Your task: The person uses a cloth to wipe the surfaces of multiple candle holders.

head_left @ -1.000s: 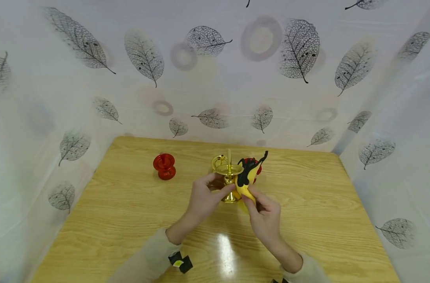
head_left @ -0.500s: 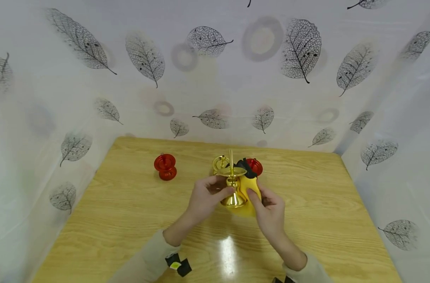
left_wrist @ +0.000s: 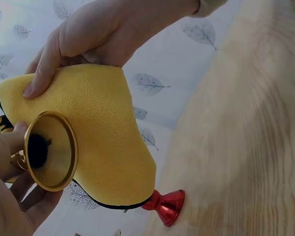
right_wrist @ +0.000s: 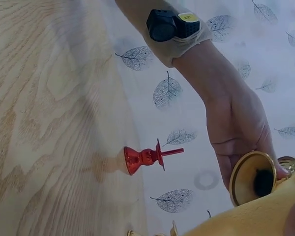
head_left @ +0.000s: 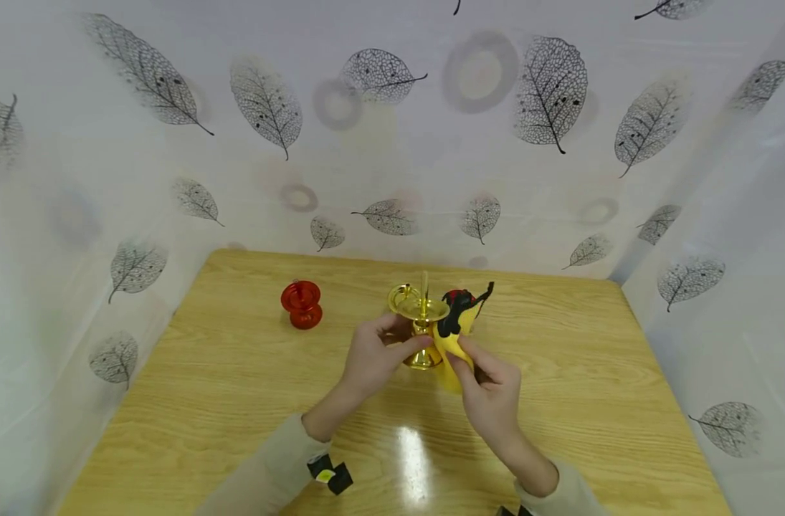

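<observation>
Your left hand [head_left: 369, 358] grips a gold candlestick [head_left: 422, 327]. Your right hand [head_left: 493, 393] pinches a yellow cloth [head_left: 449, 345], one corner newly raised.

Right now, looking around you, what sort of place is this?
Probably a small indoor booth set up for tabletop work, perhaps for filming it: a wood-grain table, leaf-print sheeting behind and along both sides, and a black device on the left sleeve.

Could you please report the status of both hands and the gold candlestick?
Left hand gripping gold candlestick, held above table. Right hand pinching yellow cloth beside it. Second gold candlestick behind, red candlestick off left; neither apparently in the way.
</observation>
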The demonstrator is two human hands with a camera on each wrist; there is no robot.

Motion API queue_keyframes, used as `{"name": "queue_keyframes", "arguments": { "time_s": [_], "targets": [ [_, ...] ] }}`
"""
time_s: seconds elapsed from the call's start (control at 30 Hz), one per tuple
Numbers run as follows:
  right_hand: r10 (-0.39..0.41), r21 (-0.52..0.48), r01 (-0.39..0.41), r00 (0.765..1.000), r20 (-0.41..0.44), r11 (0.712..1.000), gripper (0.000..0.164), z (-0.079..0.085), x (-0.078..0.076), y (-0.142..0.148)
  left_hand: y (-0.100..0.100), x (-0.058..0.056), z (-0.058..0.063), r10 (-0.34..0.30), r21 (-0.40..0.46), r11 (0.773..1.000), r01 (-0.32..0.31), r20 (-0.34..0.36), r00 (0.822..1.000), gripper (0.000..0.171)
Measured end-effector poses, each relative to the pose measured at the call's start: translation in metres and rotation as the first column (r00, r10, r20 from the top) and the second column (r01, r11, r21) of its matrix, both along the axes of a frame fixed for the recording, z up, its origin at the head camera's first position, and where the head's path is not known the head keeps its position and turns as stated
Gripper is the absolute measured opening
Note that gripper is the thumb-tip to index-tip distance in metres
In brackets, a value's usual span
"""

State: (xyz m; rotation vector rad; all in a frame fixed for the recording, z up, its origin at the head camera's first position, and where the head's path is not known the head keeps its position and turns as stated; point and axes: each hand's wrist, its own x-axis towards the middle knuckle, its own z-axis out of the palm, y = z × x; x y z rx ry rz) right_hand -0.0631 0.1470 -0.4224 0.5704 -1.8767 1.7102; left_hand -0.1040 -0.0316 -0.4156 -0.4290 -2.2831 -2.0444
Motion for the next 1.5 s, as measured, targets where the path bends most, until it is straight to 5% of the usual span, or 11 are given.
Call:
{"name": "queue_keyframes", "arguments": {
  "time_s": [0.13, 0.27, 0.43, 0.63, 0.8, 1.1, 1.33, 1.5],
  "targets": [
    [-0.026, 0.015, 0.025, 0.999, 0.027, 1.000, 0.034, 0.001, -0.001, 0.001, 0.002, 0.000, 0.002, 0.016, -0.036, 0.999, -0.017, -0.020, 1.000, 0.029],
    [0.033, -0.077, -0.033, 0.999, -0.006, 0.996, 0.036, 0.000, -0.006, 0.006, 0.000, 0.001, 0.007, -0.016, -0.006, 1.000, 0.016, 0.066, 0.998, 0.028],
    [0.116, -0.155, -0.118, 0.993, -0.020, 0.981, 0.037, -0.001, -0.010, 0.012, -0.005, 0.000, 0.011, -0.103, 0.128, 0.989, 0.077, 0.210, 0.972, 0.032],
    [0.139, -0.135, -0.135, 0.990, 0.023, 0.982, 0.035, -0.001, -0.011, 0.014, -0.007, -0.001, 0.011, -0.202, 0.258, 0.957, 0.134, 0.260, 0.944, 0.043],
    [0.112, -0.115, -0.113, 0.994, -0.010, 0.987, 0.034, -0.002, -0.011, 0.012, -0.006, 0.000, 0.011, -0.172, 0.211, 0.971, 0.113, 0.287, 0.942, 0.041],
    [-0.004, -0.049, -0.001, 0.994, -0.111, 0.999, 0.035, -0.003, -0.006, 0.003, 0.000, 0.000, 0.012, -0.050, 0.083, 0.996, 0.031, 0.243, 0.969, 0.044],
    [0.001, -0.101, -0.015, 0.990, -0.140, 0.995, 0.036, -0.001, -0.009, 0.007, 0.000, 0.004, 0.019, -0.043, 0.118, 0.993, 0.014, 0.251, 0.967, 0.043],
    [0.034, -0.135, -0.051, 0.991, -0.126, 0.990, 0.037, -0.001, -0.011, 0.009, -0.002, 0.006, 0.026, -0.131, 0.261, 0.965, 0.042, 0.332, 0.934, 0.046]
  ]
}}
